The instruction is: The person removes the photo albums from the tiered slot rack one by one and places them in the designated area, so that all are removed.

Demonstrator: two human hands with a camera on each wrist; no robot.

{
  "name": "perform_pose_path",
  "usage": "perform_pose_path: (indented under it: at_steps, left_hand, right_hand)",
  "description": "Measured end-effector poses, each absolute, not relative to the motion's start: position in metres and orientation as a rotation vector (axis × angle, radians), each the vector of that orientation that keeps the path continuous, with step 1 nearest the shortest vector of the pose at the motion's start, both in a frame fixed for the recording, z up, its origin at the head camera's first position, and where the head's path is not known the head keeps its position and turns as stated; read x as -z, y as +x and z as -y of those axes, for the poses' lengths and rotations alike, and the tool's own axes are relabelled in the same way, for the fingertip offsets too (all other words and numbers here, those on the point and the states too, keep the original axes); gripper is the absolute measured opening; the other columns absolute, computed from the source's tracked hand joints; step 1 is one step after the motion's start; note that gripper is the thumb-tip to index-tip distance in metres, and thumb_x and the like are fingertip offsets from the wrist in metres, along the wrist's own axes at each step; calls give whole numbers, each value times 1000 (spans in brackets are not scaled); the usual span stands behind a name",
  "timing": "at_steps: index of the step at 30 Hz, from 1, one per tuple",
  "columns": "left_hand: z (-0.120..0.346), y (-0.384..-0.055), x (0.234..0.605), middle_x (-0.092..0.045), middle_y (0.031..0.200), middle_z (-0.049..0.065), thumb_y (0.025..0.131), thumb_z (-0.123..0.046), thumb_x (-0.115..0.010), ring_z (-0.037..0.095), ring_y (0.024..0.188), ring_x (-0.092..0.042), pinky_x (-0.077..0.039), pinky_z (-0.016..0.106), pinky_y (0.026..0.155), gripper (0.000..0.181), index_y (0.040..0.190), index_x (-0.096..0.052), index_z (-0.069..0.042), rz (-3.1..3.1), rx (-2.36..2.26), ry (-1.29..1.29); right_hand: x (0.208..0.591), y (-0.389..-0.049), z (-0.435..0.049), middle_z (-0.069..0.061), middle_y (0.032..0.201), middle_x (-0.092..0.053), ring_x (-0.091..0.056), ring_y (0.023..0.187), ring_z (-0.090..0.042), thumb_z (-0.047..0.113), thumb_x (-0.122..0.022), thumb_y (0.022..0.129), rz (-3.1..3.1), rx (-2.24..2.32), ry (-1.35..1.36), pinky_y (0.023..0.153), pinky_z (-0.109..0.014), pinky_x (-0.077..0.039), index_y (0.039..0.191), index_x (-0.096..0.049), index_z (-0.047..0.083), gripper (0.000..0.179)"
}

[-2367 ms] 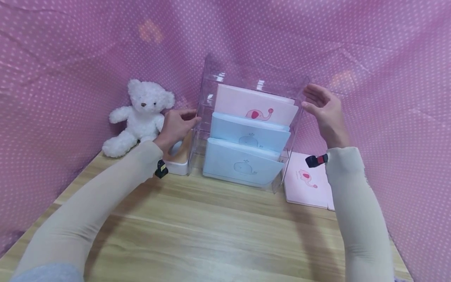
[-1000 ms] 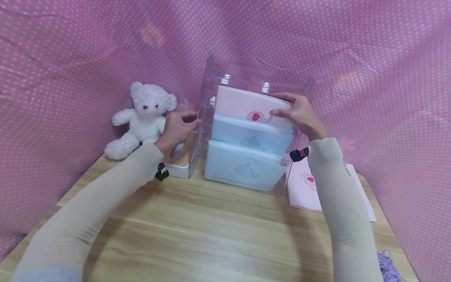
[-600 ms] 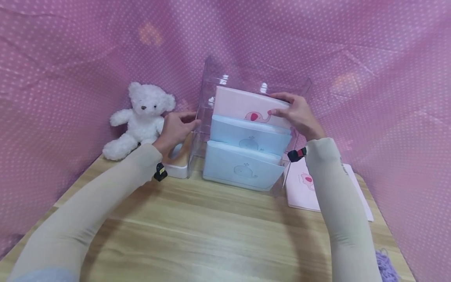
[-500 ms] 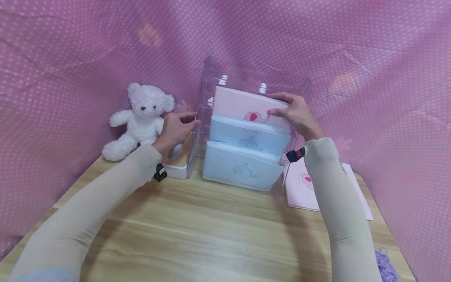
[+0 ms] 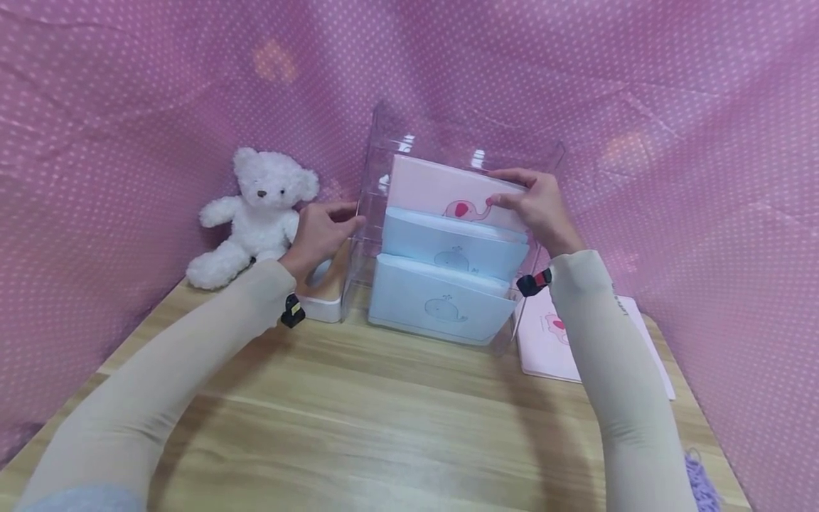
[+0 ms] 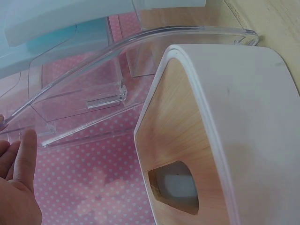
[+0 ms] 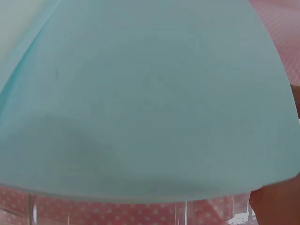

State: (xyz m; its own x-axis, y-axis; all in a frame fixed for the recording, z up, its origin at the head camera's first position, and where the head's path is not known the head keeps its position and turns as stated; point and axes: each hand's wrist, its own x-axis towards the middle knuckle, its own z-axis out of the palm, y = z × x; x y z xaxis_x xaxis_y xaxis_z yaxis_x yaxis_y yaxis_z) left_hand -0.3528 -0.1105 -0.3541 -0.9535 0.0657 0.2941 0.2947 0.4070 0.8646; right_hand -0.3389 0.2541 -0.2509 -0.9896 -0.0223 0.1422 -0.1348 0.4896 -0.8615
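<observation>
A clear plastic tiered file rack (image 5: 441, 144) stands at the back of the wooden table. Pink elephant-print notebooks (image 5: 429, 188) fill its rear tier. Blue whale-print notebooks (image 5: 409, 231) are in the middle, with another blue set (image 5: 409, 295) in front. My left hand (image 5: 320, 233) pinches the rack's left side edge; the left wrist view shows the thumb (image 6: 26, 154) against that clear edge. My right hand (image 5: 542, 206) grips the pink notebooks at their upper right corner, thumb in front and fingers behind. A blue cover (image 7: 150, 93) fills most of the right wrist view, hiding most of that hand.
A white plush bear (image 5: 259, 206) sits left of the rack. Between them is a white box with a wooden top (image 5: 323, 307), close beside the rack. Further pink notebooks (image 5: 544, 355) lie right of it. Something purple and stringy (image 5: 700, 483) is near the right table edge.
From the rack's right side, my right hand has moved left onto the pink notebooks, and has stayed there for about the last second. The left hand has kept its place.
</observation>
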Motion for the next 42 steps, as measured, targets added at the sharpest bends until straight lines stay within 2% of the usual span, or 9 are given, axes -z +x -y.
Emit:
perform_pose_path:
  at_steps: [7, 20, 28, 34, 42]
  left_hand:
    - [111, -352, 355, -73, 127, 12, 93, -29, -75, 25, 112, -72, -62, 36, 95, 42, 129, -69, -9, 2454, 1580, -310]
    - [112, -351, 357, -72, 128, 10, 92, -32, -75, 24, 113, -71, -62, 37, 95, 42, 129, -69, -13, 2458, 1600, -290]
    - [110, -352, 354, -73, 127, 11, 93, -31, -75, 24, 113, -71, -62, 37, 95, 41, 129, -69, -12, 2461, 1597, -312]
    - [110, -351, 351, -73, 126, 11, 93, -28, -75, 24, 112, -72, -62, 35, 94, 41, 129, -69, -10, 2451, 1618, -326]
    - [111, -349, 351, -73, 126, 11, 93, -27, -75, 24, 113, -71, -62, 36, 94, 41, 129, -69, -9, 2454, 1612, -325]
  right_hand:
    - [251, -336, -249, -5, 133, -70, -75, 104, -18, 24, -86, 82, 2581, -1584, 69, 93, -36, -63, 125, -73, 23, 46]
    - [243, -330, -248, -6, 128, -73, -76, 101, -18, 23, -87, 81, 2494, -1499, 98, 86, -33, -64, 120, -76, 22, 41]
    - [226, -322, -252, -3, 119, -76, -74, 95, -12, 14, -87, 80, 2278, -1547, 136, 76, -22, -64, 116, -77, 17, 38]
    - [205, -315, -253, -4, 115, -77, -74, 96, -16, 5, -89, 75, 2007, -1703, 115, 78, -23, -64, 111, -79, 12, 38]
    - [188, -305, -255, -5, 105, -77, -73, 95, -21, -4, -86, 74, 1748, -1889, 166, 77, -25, -64, 108, -78, 7, 37]
